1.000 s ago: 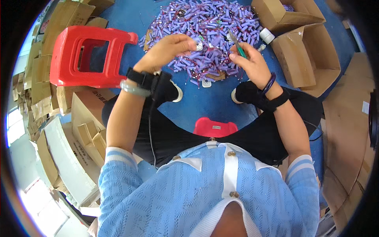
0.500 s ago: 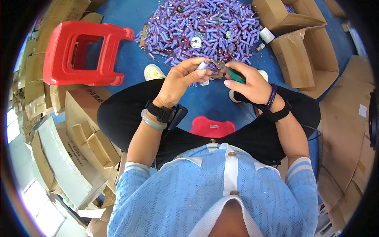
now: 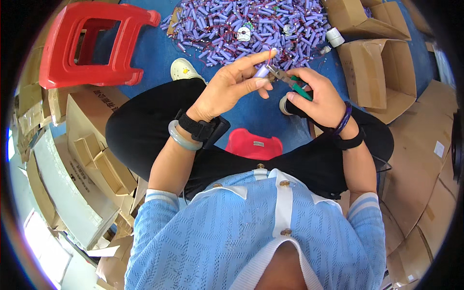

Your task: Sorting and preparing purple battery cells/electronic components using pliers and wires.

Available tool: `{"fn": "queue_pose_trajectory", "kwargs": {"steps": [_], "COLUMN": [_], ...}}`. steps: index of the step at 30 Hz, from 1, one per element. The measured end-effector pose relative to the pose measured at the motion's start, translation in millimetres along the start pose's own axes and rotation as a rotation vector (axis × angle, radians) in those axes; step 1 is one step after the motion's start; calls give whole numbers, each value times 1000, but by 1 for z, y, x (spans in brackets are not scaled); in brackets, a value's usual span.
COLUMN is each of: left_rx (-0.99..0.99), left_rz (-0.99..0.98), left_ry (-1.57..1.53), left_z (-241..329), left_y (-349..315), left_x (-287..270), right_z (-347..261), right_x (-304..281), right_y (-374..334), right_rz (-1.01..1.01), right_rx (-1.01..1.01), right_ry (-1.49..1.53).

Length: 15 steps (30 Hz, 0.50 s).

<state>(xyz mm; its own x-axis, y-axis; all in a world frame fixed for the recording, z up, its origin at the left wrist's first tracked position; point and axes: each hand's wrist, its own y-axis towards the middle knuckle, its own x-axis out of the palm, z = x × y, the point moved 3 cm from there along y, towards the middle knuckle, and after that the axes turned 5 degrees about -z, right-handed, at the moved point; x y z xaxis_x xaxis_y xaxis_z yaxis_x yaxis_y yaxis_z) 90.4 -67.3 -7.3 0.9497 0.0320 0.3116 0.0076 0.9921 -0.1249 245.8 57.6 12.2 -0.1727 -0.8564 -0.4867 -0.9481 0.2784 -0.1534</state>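
While we sit with knees spread over the blue floor, our black-trousered legs frame the workspace. Beyond our feet lies a broad pile of purple cylinders tangled with red wires. To our left stands a red plastic stool; to the right of the pile sits an open cardboard box. Between our thighs shows a smaller red seat. Our left hand holds one cylinder narrowly between thumb and fingers, its index finger reaching out past it. Our right hand is wrapped around the green-handled pliers, their tip pointing left, right beside the cylinder's upper end. That purple cylinder is tilted, in front of the pile's near edge. From its end rises a thin red wire; whether the pliers grip it, we cannot tell.
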Motion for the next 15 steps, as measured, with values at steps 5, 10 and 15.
{"fn": "queue_pose_trajectory", "kwargs": {"steps": [5,10,15], "left_rx": [-2,-12,0], "left_rz": [-40,-52,-83], "left_ry": [3,-3,-2], "left_z": [-4,-3,-3], "left_y": [0,0,-2], "left_x": [-2,-1,2], "right_z": [0,6,7], "right_x": [-2,0,1], "right_y": [-2,-3,-2], "right_rz": [-7,-34,-35], "right_rx": [53,50,11], "right_ry": [-17,-4,-6]}}
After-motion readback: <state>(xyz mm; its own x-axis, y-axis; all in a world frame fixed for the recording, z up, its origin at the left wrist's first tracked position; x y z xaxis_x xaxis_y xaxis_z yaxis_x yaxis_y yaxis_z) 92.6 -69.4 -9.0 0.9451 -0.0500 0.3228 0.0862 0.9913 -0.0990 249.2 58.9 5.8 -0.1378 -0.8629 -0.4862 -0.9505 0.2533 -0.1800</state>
